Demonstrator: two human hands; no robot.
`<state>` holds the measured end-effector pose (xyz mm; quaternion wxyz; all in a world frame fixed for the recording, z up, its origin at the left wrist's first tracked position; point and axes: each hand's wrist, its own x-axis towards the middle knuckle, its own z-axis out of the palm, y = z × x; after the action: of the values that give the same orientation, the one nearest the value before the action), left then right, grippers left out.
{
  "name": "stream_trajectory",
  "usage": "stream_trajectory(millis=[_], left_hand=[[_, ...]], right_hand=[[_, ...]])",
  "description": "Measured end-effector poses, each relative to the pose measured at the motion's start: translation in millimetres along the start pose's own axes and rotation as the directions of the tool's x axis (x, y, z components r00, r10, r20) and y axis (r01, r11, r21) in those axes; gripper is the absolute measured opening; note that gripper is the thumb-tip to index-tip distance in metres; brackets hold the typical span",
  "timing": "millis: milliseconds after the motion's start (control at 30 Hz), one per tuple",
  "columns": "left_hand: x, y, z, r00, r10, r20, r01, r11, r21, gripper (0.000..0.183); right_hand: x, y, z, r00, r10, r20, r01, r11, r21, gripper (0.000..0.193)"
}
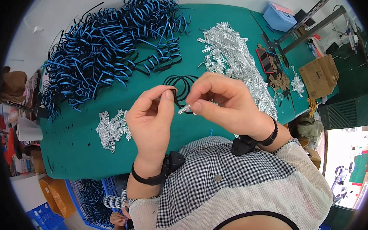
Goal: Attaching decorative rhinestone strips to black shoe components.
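My left hand pinches the end of a black curled ribbon between thumb and fingertips. The ribbon's loose coils lie behind my fingers, over the green table. Close beside it, my right hand holds a short silver crimped strip between thumb and forefinger. The strip's tip points toward the black ribbon; whether the two touch I cannot tell. A small heap of silver crimped strips lies left of my left hand. Beyond my right hand spreads a long pile of similar silver strips.
A big tangle of blue-and-black curled ribbons covers the far left. At the right are a red-edged tray, a light-blue box and a cardboard box. Another person's hand shows beside a blue crate, lower left.
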<state>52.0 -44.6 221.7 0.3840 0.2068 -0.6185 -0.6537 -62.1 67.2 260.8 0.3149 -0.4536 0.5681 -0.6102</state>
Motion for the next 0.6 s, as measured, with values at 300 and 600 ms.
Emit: stream_trajectory(millis=[300,600], left_hand=[[6.3,-1.6,12.1,0.99,-0.141,0.005,0.134,0.927,-0.35,0.012],[5.4,-0.8,13.7,0.998,-0.046,-0.047,0.036,0.981,-0.192,0.013]], right_hand=[[-16.4,0.8,8.6,0.999,0.013,-0.041,-0.013,1.0,0.005,0.009],[-6.2,25.7,10.7,0.961,-0.11,-0.252,0.089,0.991,-0.096,0.011]])
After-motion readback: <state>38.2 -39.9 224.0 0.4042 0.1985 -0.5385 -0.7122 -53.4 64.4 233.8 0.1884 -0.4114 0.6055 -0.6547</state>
